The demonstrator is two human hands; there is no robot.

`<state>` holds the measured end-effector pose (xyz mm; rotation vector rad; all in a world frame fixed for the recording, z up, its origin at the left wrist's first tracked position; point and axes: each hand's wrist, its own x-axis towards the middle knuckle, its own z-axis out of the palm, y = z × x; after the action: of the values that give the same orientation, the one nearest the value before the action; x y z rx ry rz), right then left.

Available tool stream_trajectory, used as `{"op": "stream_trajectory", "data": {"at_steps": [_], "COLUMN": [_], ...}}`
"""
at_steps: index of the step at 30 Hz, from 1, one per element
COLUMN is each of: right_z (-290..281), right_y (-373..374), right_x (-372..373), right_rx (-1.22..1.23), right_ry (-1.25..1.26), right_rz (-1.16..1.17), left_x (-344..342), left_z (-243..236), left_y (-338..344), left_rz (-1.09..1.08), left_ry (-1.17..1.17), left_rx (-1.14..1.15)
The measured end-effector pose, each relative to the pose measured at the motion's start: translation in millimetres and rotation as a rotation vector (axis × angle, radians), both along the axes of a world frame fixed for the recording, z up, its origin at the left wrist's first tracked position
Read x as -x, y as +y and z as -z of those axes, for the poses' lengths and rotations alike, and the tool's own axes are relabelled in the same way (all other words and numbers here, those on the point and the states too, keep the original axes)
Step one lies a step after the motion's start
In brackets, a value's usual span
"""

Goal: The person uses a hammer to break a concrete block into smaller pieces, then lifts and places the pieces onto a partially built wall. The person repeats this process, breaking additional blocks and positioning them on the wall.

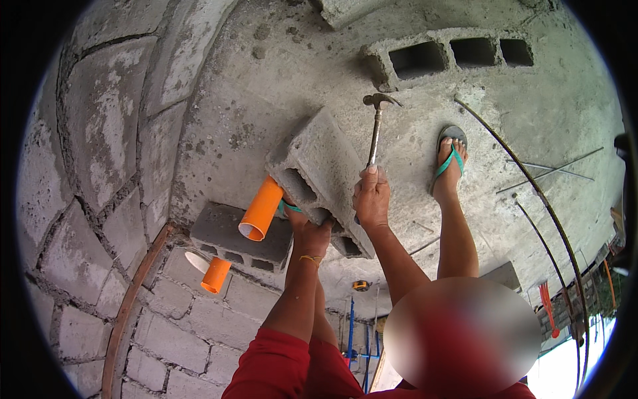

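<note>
Gripping hammer (375, 133), right fingers (373, 181) clamped round it; left fingers (323, 230) touching concrete block (322, 149) (grip unclear)

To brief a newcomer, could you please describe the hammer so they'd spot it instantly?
Against the concrete floor, find the hollow block the left hand touches. By its right edge, the right hand grips the hammer; unlike the blocks, it has a curved claw.

orange pipe (261, 208) obstructs block (321, 158) at left
</note>
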<state>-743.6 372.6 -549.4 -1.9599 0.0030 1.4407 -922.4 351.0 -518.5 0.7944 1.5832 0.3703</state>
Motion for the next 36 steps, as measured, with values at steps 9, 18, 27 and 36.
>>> {"op": "stream_trajectory", "data": {"at_steps": [9,18,27,36], "right_z": [-11,8,-5,13], "right_y": [3,-6,8,4], "right_x": [0,8,-6,1], "right_rx": [-0.007,0.057,0.152,0.187], "right_ry": [-0.321,-0.047,-0.024,0.023], "right_rz": [-0.169,-0.186,-0.183,-0.238], "left_x": [0,3,2,0], "left_z": [2,7,7,2], "left_y": [-6,-9,-8,-7], "left_rz": [-0.072,-0.043,-0.015,0.009], "left_ry": [-0.036,-0.036,-0.039,0.009], "left_rx": [0.039,0.036,0.023,0.008]}}
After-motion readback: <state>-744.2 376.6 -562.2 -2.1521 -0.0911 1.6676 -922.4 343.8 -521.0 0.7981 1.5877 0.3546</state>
